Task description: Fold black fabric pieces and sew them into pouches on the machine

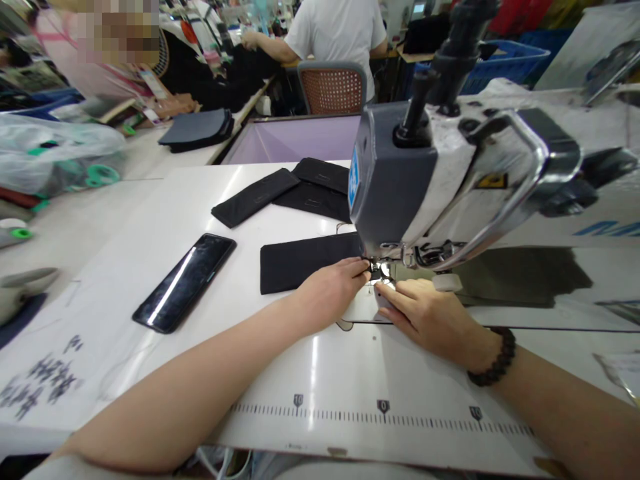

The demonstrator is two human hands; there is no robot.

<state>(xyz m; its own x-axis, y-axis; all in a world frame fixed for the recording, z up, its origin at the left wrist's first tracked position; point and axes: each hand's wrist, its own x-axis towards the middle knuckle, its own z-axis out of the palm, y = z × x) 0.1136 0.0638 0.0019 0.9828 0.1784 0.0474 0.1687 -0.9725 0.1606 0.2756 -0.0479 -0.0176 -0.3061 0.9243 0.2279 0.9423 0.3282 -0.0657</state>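
My left hand (pixel 331 291) has its fingers pressed together, with the tips beside the needle area of a sewing machine (pixel 393 173). Whatever lies between those tips is too small to make out. A folded black fabric piece (pixel 293 262) lies flat behind and left of this hand, partly hidden by it. My right hand (pixel 433 317), with a dark beaded bracelet (pixel 495 357) on the wrist, rests with fingers stretched toward the presser foot (pixel 383 268). Its index fingertip touches the metal plate just in front of the foot. Olive fabric (pixel 515 277) lies under the machine arm, right of this hand.
Several black fabric pieces (pixel 257 197) lie at the table's back. A phone (pixel 185 283) sits left on the white tabletop, which has a printed ruler (pixel 383 407) along its front. Beyond are a plastic bag (pixel 55 150), a chair (pixel 334 90), and people working.
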